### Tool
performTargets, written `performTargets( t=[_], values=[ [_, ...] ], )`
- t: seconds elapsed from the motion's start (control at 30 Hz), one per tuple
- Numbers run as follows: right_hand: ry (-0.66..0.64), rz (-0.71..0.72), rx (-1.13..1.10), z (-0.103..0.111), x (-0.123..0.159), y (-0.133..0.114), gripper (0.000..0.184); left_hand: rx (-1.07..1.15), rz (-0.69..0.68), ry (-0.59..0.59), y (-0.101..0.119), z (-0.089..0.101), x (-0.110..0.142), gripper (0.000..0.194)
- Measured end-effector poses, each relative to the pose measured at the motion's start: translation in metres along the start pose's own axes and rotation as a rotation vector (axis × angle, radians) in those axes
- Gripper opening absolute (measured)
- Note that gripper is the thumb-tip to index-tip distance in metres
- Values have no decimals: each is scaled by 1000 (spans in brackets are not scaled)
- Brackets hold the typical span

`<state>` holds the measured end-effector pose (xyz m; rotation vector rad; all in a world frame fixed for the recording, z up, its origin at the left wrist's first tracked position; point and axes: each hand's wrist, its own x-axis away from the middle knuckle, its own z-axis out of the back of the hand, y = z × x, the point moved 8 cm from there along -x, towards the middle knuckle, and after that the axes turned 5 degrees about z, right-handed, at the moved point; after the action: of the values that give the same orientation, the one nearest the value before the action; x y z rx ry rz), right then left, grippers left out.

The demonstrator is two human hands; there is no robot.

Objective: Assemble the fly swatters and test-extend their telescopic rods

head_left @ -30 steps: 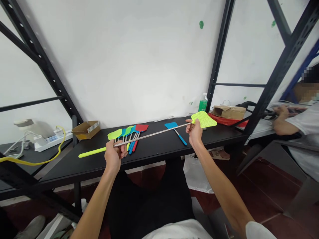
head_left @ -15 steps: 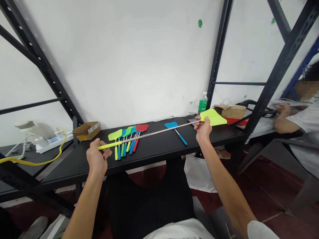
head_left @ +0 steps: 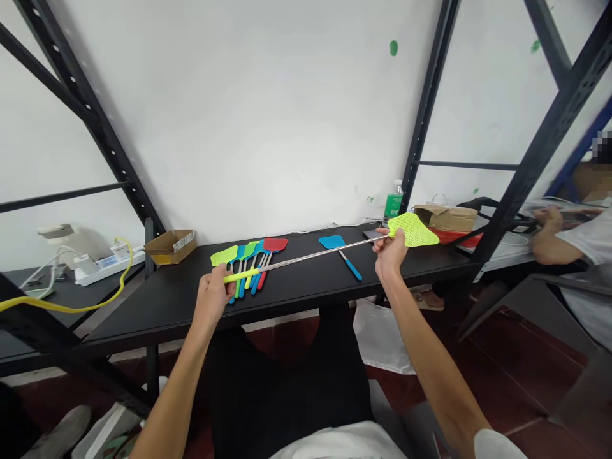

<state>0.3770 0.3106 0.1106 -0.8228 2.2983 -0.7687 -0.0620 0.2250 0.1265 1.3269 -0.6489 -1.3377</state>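
Observation:
I hold a yellow-green fly swatter (head_left: 414, 230) with a thin metal telescopic rod across the black table (head_left: 296, 287). My left hand (head_left: 213, 299) is closed round its yellow handle. My right hand (head_left: 391, 251) pinches the rod just below the mesh head. Under the rod lies a row of several swatters (head_left: 248, 258) in green, blue and red. A single blue swatter (head_left: 338, 251) lies apart to their right.
A small open cardboard box (head_left: 168, 246) sits at the table's back left. A green bottle (head_left: 393, 200), a brown box (head_left: 447, 217) and black shelf uprights stand at the right. Another person's arm (head_left: 549, 239) works at the far right. A power strip and yellow cable lie left.
My left hand has slid from mid-rod out to the handle end, and the swatter now spans longer between my hands. My right hand carried the head slightly right and up.

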Motion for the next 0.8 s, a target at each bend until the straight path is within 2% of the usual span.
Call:
performTargets(
  t=[0.17,0.23,0.37,0.43,0.67,0.73,0.8],
  values=[
    [-33,24,17,-8,10,1,49,-81,60,-56,-1,-16,5,58],
    [-88,20,43,-18,20,6,50,-101,65,-106,-1,-32,9,58],
    [-154,4,61,-32,37,15,51,-88,42,-276,3,-66,22,57],
    [-152,6,54,-33,41,14,51,-90,27,-309,7,-71,26,59],
    [-170,-30,5,-36,45,11,50,-95,-36,-331,20,-66,30,61],
    [-178,-23,15,-40,52,11,50,-108,-40,-349,21,-75,35,61],
    [-219,-15,50,-49,66,13,51,-134,-43,-393,19,-91,44,61]
  ],
)
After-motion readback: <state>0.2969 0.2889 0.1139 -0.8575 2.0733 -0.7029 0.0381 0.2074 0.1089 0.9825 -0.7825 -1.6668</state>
